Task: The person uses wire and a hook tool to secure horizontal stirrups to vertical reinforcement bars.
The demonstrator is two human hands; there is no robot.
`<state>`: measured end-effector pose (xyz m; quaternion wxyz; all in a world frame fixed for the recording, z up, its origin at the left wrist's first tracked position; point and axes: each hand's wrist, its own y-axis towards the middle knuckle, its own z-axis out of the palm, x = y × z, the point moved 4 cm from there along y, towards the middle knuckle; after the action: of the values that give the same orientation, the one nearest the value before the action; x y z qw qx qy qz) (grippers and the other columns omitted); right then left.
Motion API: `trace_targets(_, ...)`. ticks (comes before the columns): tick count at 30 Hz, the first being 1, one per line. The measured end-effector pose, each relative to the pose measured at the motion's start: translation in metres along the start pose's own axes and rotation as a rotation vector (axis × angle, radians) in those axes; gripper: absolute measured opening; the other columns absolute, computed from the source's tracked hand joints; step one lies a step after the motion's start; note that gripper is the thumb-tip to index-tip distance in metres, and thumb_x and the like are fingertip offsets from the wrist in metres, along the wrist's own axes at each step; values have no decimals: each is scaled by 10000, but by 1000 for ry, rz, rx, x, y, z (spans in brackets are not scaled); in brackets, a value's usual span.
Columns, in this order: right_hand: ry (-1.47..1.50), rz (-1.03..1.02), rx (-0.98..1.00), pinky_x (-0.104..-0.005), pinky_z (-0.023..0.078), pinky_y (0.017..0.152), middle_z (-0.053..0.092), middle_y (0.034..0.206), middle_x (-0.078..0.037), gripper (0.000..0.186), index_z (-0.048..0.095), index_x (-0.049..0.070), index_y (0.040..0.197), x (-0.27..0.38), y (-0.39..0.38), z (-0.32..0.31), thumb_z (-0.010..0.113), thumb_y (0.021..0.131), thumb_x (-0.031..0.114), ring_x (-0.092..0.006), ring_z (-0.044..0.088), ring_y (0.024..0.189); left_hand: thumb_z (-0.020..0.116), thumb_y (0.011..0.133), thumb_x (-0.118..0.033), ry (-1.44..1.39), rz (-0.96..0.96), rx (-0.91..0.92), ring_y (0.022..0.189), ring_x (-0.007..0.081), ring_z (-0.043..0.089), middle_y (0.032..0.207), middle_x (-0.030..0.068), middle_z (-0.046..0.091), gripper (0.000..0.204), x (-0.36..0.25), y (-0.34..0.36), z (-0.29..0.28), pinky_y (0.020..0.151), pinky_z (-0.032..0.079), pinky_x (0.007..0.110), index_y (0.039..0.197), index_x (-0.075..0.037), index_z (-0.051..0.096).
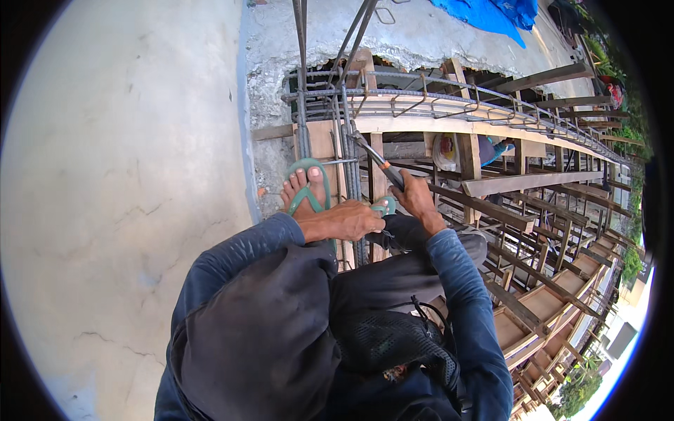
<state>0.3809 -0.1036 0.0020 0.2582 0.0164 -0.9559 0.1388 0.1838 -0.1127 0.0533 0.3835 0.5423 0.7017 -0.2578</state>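
My right hand point(415, 196) is wrapped round the black grip of a hammer point(374, 154), which has a metal shaft and an orange band. Its far end reaches the upright steel bars point(347, 151), where its head is hard to make out. Close in front of my knees, my left hand point(345, 222) is closed with its fingers curled beside those bars. Whatever it holds, if anything, is hidden. My feet, in green flip-flops point(327, 184), are either side of the bars; the right one is partly covered.
A rebar cage point(435, 105) runs right along plywood formwork point(414, 125). Below lie many timber beams and props point(562, 238), with open gaps between. Another person's sleeve point(500, 149) shows beneath. A concrete wall point(126, 175) fills the left; a blue tarp point(495, 15) lies at the top.
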Motion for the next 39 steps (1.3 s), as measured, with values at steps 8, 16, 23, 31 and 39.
trace_targets(8,347,83,-229,-427,470,563,610,671,-200,370,574,12,984,51,2,-39,771,835,287,-393,620,621,601,772,-36,-9,20,-40,694,315,676,743,86,675,58,-1,-1,-4,578,515,440,822,-66,605)
trace_targets(16,199,116,-110,-426,495,601,637,712,-221,376,591,11,988,36,2,-33,771,832,301,-418,646,686,602,788,-50,-15,-26,-49,701,312,678,745,91,675,47,-2,-10,0,583,514,442,832,-66,606)
trace_targets(23,262,103,-59,-414,487,615,635,732,-212,366,610,9,1008,1,-6,7,784,818,269,-372,603,643,607,789,-58,-3,13,-42,705,308,679,757,86,679,58,-1,0,-1,588,516,439,846,-68,614)
trace_targets(31,373,228,-110,-450,509,690,665,803,-241,398,625,8,1113,52,-27,-11,695,890,330,-446,654,782,590,865,-67,-37,25,-148,697,295,675,740,80,666,41,0,-4,-14,597,516,408,852,-66,629)
trace_targets(39,307,305,-219,-521,476,861,578,1145,-295,551,455,4,1307,77,-45,46,590,949,399,-455,573,1082,552,1009,-182,-635,-315,-709,597,69,557,709,37,637,219,10,-26,-109,543,430,224,1000,14,650)
